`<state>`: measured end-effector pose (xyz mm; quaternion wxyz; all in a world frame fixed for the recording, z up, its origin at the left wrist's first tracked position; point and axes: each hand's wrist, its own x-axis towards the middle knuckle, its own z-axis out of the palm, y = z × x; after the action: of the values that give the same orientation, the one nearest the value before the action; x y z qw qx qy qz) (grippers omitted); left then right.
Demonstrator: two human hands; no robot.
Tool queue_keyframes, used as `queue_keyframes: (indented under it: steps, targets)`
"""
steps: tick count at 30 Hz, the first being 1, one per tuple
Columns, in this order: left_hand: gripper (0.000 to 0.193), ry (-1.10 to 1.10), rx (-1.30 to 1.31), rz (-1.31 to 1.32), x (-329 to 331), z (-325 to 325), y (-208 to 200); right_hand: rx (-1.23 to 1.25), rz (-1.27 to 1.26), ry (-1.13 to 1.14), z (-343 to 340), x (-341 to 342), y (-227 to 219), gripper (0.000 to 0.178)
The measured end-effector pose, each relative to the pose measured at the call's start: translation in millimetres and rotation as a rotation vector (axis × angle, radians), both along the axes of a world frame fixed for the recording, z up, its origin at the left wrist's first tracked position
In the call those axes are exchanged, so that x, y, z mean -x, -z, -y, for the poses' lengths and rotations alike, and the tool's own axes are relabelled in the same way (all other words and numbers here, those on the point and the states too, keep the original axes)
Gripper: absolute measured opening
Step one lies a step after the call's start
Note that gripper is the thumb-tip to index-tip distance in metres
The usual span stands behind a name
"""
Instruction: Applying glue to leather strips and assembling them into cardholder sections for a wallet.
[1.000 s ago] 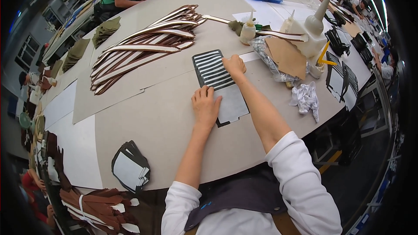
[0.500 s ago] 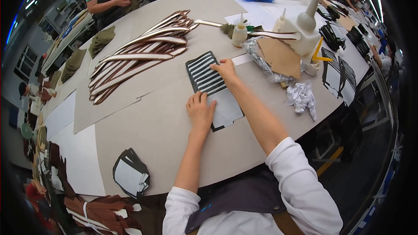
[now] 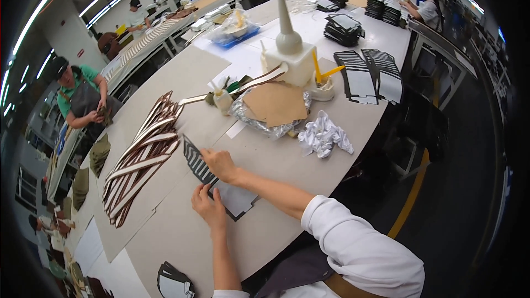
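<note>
A flat dark piece lies in front of me, with a pale grey panel at its near end and black and white stripes at its far end. The striped end looks tilted up off the table. My right hand has curled fingers closed on the right edge of the striped part. At the left edge, by the middle of the piece, is my left hand, its thumb over the panel and its bent fingers along the edge. The hands hide part of the stripes.
Brown-and-white strips are heaped at left. Beyond my hands are a brown sheet on clear plastic, a white bottle and crumpled white cloth. Striped pieces lie at right, a small stack near left. A co-worker stands far left.
The view has swung right, so the table things sit further left. The striped end has risen from lying flat to a tilt. Both hands remain at the piece.
</note>
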<state>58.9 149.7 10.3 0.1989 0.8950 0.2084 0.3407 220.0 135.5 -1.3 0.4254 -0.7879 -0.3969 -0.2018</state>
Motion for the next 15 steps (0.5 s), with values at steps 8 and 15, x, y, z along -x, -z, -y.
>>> queue_keyframes:
  steps: [8,15]
  targets:
    - [0.012,0.166,0.156,0.232,22.2,86.8,-67.7,-0.070,-0.004,0.138,257.4,-22.2,-118.3,0.021]
    - [0.011,0.161,0.528,0.152,43.8,96.0,-18.7,0.234,0.063,0.690,484.0,-43.5,-139.0,0.017]
